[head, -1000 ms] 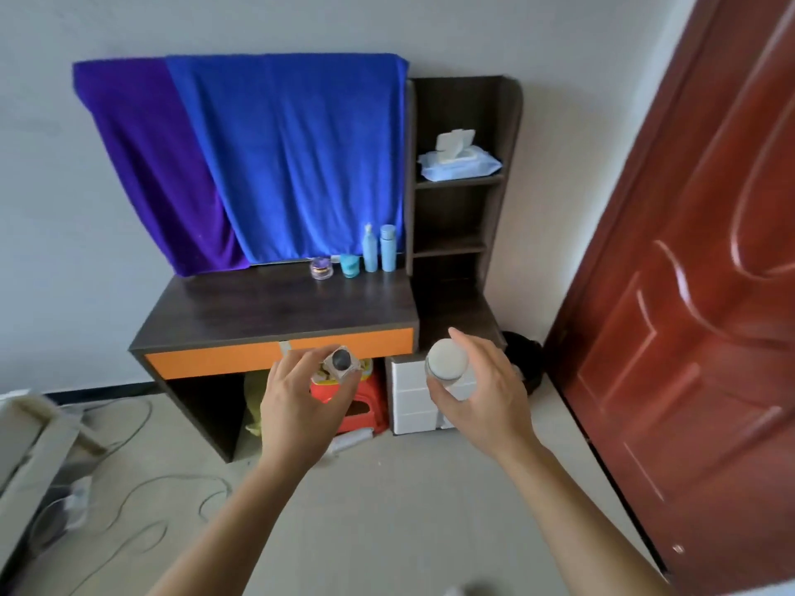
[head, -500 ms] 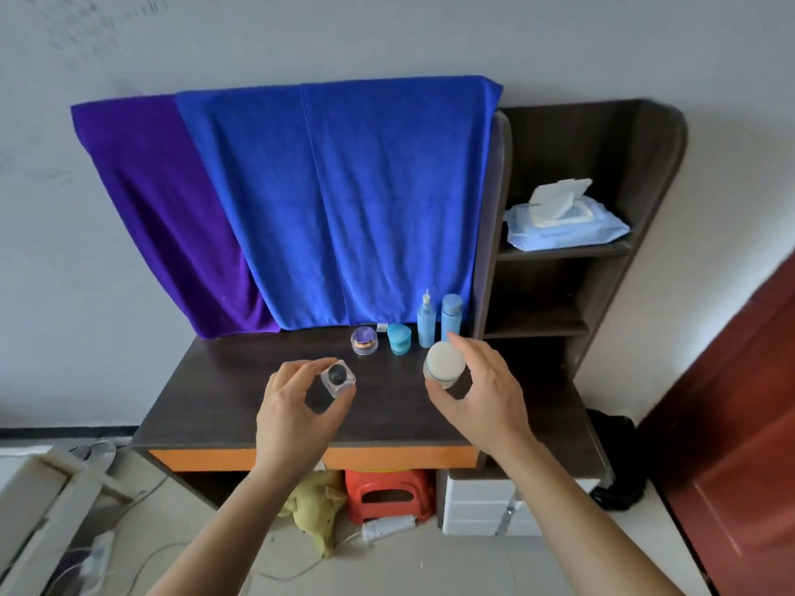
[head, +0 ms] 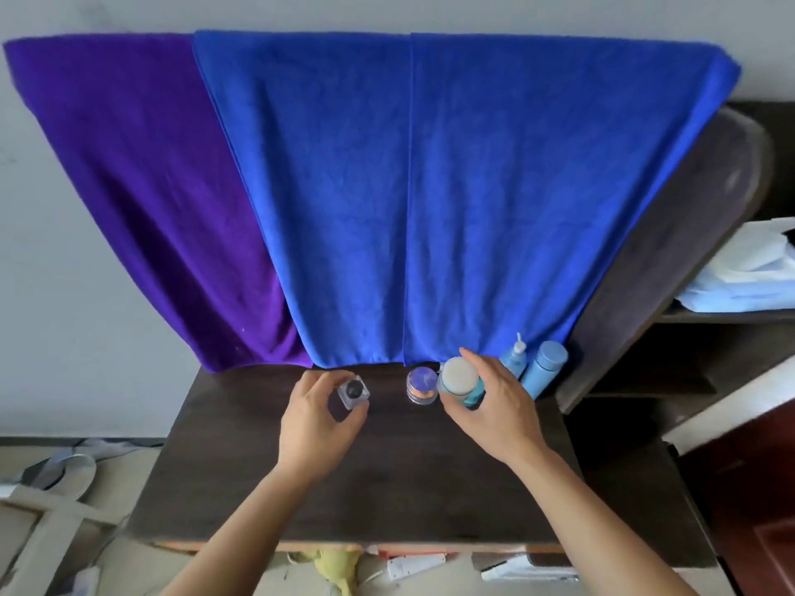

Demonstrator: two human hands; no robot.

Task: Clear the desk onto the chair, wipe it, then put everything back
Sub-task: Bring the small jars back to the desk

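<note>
Jars held over the desk
Left hand pinches a small clear jar; right hand, fingers curled, grips a white-lidded jar beside a purple-topped pot.

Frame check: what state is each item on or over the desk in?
Square bottle: upright, capped, pinched by left hand.
White-lidded jar: closed, held by right hand.
Purple-lidded jar: closed, standing on desk.
Pump bottle: upright on desk.
Blue bottle: upright, capped.
Blue towel: hanging behind desk.
</note>
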